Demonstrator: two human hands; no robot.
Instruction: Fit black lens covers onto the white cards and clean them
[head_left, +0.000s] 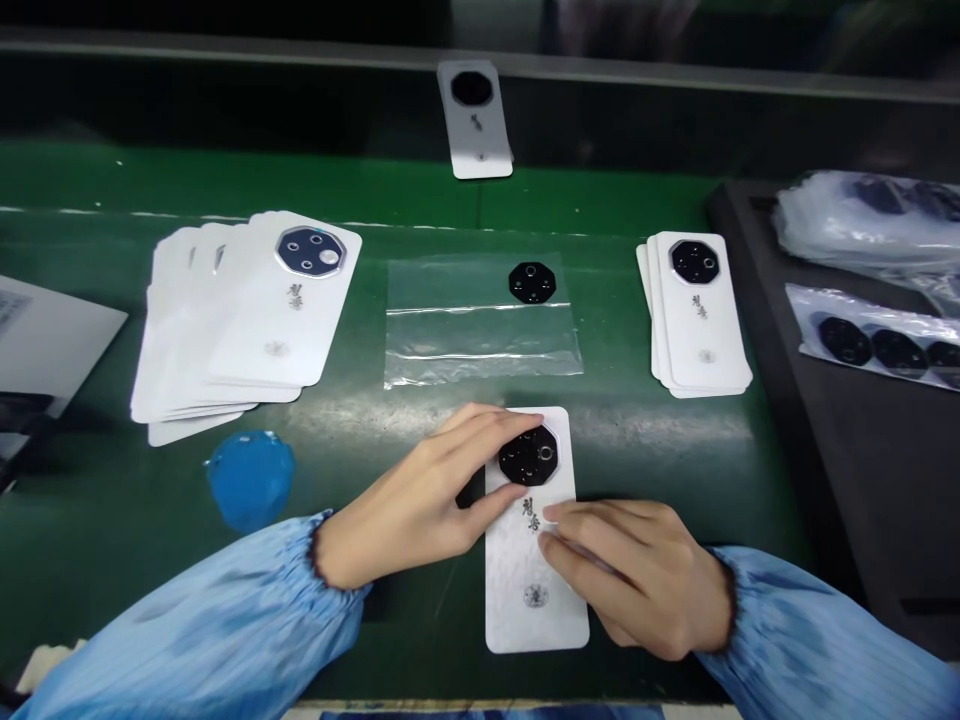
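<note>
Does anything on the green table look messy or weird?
A little: the white cards at left lie fanned and skewed, edges uneven, while the stack at right looks neater. I see nothing spilled or broken.

I can see a white card (517, 575) lying flat on the green table (431, 630), close to the near edge, its long sides running away from the worker and leaning slightly askew. Its corners are rounded. Two dark brush-style characters stand near its middle, and a small round grey emblem sits lower down. At the far end is a glossy black disc (525, 460), eight-sided, partly covered, with small glints and one pale ring towards its right; a silvery border shows along its right side.
</note>
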